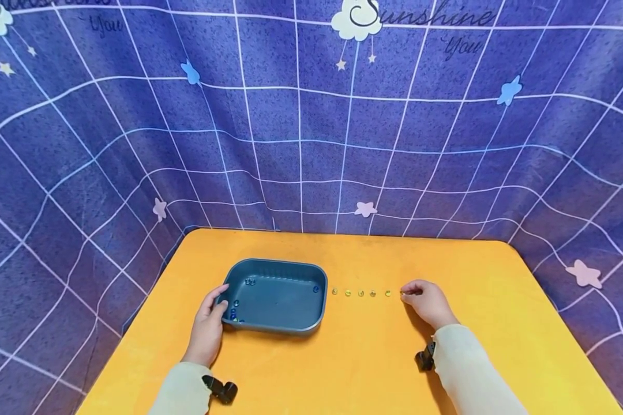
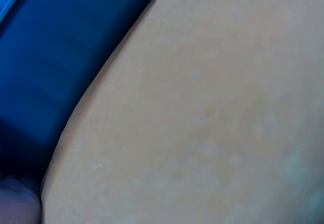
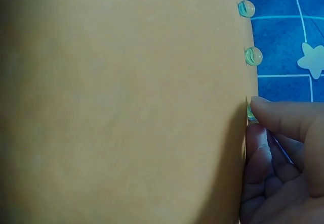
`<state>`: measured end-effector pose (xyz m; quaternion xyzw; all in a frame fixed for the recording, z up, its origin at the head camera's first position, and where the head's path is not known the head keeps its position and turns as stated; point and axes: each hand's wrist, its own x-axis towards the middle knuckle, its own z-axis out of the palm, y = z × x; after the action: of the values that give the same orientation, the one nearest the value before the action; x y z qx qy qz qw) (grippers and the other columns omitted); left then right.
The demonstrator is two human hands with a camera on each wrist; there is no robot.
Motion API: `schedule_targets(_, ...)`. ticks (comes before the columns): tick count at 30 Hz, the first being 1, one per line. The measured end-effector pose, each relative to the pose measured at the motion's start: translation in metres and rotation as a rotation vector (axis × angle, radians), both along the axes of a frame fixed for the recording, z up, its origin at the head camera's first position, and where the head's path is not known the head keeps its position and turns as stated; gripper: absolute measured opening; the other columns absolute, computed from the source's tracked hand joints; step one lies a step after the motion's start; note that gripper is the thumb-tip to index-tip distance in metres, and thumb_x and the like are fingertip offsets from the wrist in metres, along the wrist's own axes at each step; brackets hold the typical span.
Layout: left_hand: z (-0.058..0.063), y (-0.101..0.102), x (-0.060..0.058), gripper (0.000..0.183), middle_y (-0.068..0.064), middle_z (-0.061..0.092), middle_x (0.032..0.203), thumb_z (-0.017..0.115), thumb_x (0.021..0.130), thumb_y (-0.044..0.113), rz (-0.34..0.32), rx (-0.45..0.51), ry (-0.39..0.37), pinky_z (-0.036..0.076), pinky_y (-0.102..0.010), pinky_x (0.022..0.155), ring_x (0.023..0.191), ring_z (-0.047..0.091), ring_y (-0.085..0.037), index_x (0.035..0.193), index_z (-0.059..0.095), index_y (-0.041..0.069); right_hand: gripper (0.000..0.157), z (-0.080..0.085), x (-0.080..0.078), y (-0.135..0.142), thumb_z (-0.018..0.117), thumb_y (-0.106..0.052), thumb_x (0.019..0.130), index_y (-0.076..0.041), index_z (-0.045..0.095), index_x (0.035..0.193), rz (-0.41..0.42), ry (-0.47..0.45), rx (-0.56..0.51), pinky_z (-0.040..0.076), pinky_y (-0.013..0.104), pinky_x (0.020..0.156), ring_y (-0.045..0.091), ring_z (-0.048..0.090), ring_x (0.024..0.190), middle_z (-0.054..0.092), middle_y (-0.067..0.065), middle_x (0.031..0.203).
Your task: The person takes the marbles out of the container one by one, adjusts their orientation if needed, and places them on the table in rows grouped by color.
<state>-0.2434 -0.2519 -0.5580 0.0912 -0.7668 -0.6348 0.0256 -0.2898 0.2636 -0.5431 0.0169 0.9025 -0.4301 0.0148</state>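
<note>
A dark blue-grey tray stands on the yellow table, left of centre. My left hand grips its left wall, the thumb over the rim. Several glass marbles lie inside, most along the left side, with one blue marble near the right wall. To the right of the tray runs a row of clear marbles with yellow-green swirls, one of them a marble mid-row. At the row's right end my right hand pinches a marble between thumb and finger, right at the table surface.
The yellow table reaches back to a purple-blue grid-patterned curtain, which also hangs along both sides. Black wrist cameras sit at both cuffs, the left camera close over the table.
</note>
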Motion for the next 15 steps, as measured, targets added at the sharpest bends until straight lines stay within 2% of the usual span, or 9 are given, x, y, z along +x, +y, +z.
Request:
schedule_targets(8, -0.001, -0.001, 0.0, 0.044, 0.0, 0.017, 0.171, 0.042, 0.113, 0.029, 0.004, 0.006, 0.006, 0.009, -0.051, 0.125, 0.157, 0.007, -0.021, 0.156, 0.044, 0.027, 0.018, -0.002, -0.001, -0.002, 0.074, -0.011, 0.094, -0.003, 0.073, 0.109, -0.011, -0.021, -0.031, 0.052, 0.035, 0.077, 0.024, 0.064, 0.093, 0.072, 0.008, 0.105)
schedule_targets(12, 0.0, 0.0, 0.001, 0.043, -0.002, 0.019, 0.17, 0.043, 0.112, 0.027, 0.011, 0.005, 0.026, 0.009, -0.052, 0.125, 0.157, 0.008, -0.023, 0.155, 0.045, 0.024, 0.03, 0.006, 0.001, -0.006, 0.071, -0.012, 0.097, 0.001, 0.066, 0.124, -0.045, -0.052, -0.13, 0.054, 0.034, 0.075, 0.03, 0.066, 0.1, 0.07, 0.015, 0.115)
schedule_targets(15, 0.0, 0.0, 0.0, 0.043, -0.003, 0.02, 0.17, 0.044, 0.112, 0.027, 0.016, 0.004, 0.034, 0.01, -0.052, 0.125, 0.157, 0.009, -0.024, 0.154, 0.046, 0.023, 0.034, 0.018, 0.004, -0.015, 0.07, -0.011, 0.098, 0.002, 0.063, 0.129, -0.058, -0.032, -0.192, 0.056, 0.034, 0.071, 0.032, 0.067, 0.098, 0.068, 0.019, 0.116)
